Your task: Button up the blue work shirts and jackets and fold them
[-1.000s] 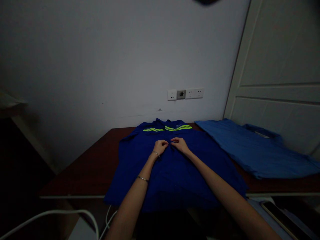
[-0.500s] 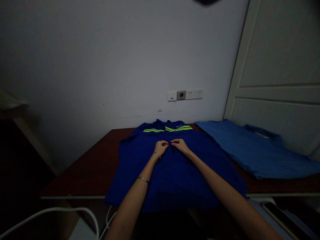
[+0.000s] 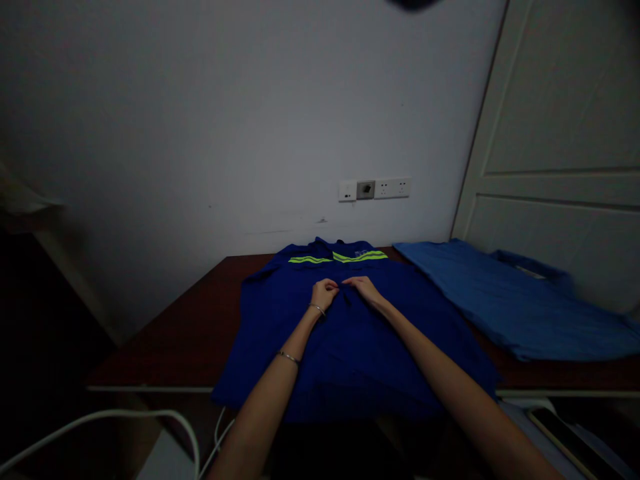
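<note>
A dark blue work jacket (image 3: 300, 347) with yellow-green reflective stripes lies spread on a dark red table (image 3: 185, 333), its collar toward the wall and its lower edge hanging over the front. My left hand (image 3: 324, 293) pinches the jacket's front edge at mid-chest; a bracelet circles that wrist and another the forearm. Just to its right, my right hand (image 3: 364, 291) has its fingertips pressed together on the same front opening. The small spot of cloth between the fingertips is too dark to make out, including any button there.
To the right lies a lighter blue garment (image 3: 490, 300) beside a white panelled door (image 3: 560, 180). Wall sockets (image 3: 393, 189) sit above the table. A white cable (image 3: 135, 413) loops at the lower left, and a phone-like dark object (image 3: 575, 440) rests below the table edge at right.
The view has shifted slightly. Both hands stay at the same place on the jacket front, with the right fingers a little straighter.
</note>
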Demonstrator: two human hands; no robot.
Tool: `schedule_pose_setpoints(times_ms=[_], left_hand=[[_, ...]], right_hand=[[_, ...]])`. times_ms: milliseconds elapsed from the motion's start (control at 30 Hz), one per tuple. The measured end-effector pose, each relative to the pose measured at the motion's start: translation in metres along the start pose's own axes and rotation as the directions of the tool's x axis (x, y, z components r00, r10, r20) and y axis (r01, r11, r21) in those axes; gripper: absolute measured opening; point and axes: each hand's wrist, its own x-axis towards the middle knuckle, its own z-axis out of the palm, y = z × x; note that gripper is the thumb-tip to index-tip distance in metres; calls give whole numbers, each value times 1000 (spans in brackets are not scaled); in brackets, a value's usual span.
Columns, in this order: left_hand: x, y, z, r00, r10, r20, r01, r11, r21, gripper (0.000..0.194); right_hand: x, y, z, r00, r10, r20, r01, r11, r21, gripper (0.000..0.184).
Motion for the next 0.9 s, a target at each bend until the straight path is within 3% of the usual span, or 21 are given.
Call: schedule_pose_setpoints(times_ms=[167, 500, 700, 900], left_hand=[[0, -1, 0, 1000, 8, -5, -8, 1000, -22, 12], [3, -6, 0, 1000, 0, 2, 0, 1000, 19, 9], [1, -3, 0, 1000, -3, 14, 2, 998, 58, 9], [-1, -1, -1, 997, 66, 28, -69, 991, 118, 9]], right_hand=[[3, 3, -4, 997, -29, 70, 26, 999, 47, 35], [1, 3, -3, 997, -12, 77, 9, 999, 44, 33], [-1, 1, -1, 995, 51, 84, -59, 993, 102, 31], [-3, 1, 2, 972, 187, 144, -215, 952, 219, 25]])
